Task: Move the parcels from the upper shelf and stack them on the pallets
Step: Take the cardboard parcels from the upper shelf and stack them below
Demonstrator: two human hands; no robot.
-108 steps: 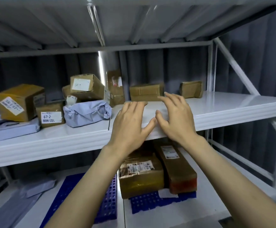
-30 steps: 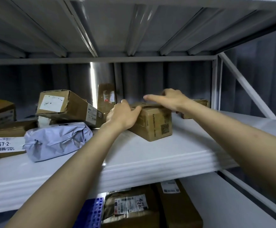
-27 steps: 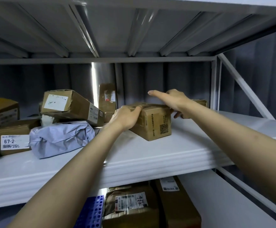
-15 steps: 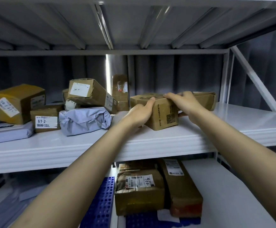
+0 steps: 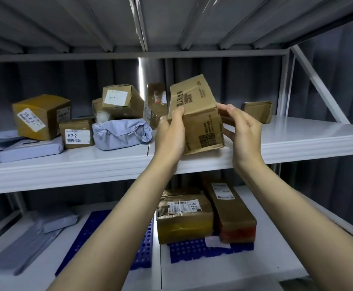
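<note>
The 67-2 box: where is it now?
Head view: the 67-2 box stands left on the upper shelf, between the tan box and the grey bagged parcel.

This is a parcel storeroom or sorting depot. White metal racking (image 5: pixel 284 85) with a diagonal brace (image 5: pixel 318 85) carries an upper shelf (image 5: pixel 308 135) crowded along its left half with taped cardboard boxes, among them a box marked 67-2 (image 5: pixel 77 133), and grey mailer bags (image 5: pixel 119 133). Most boxes bear printed shipping labels and barcodes. On the lower shelf (image 5: pixel 224 276) lie 2 blue perforated pallets (image 5: pixel 192 252), the right 1 bearing 2 taped brown parcels (image 5: pixel 184 223). A grey pleated curtain (image 5: pixel 245 80) hangs behind the racking.
</note>
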